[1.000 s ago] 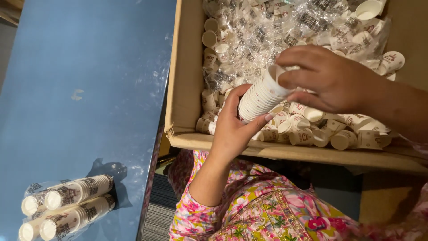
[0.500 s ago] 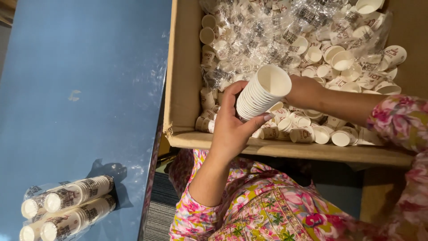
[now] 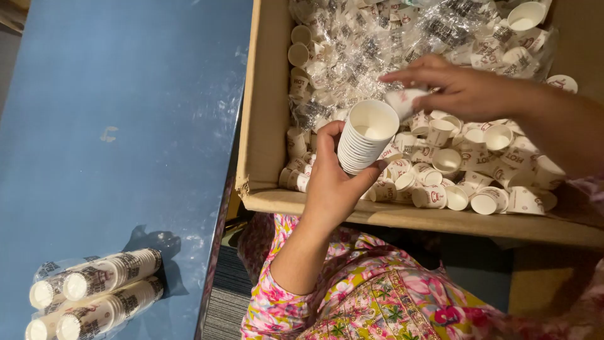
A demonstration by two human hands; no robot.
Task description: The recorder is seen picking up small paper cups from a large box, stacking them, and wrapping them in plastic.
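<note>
While the left hand point(image 3: 330, 189) is curling its fingers around a stack of white paper cups point(image 3: 365, 137) in the middle of the frame, the right hand point(image 3: 462, 91) is pinching one small cup point(image 3: 402, 101) between thumb and fingertips. That single cup is hanging just to the upper right of the stack's open top, close to it but not inside it yet, as far as I can see.

Both hands are working over a big cardboard box point(image 3: 267, 126) that is filling the upper right of the frame. Many loose cups point(image 3: 478, 176) are lying in a jumble in the box, to the right of the stack and below the right hand. Behind them, toward the top of the frame, clear plastic wrappers point(image 3: 377, 44) with more cups are piling up.

Over in the lower left of the frame, wrapped packs of stacked cups point(image 3: 94, 296) are lying on a blue table point(image 3: 126, 94), well apart from the hands.

Judging by all this, the stacking looks only partly done. One stack is growing in the left hand and a few packs are lying finished on the table. Lots of loose cups are waiting in the box, so it looks like plenty is left to gather.
</note>
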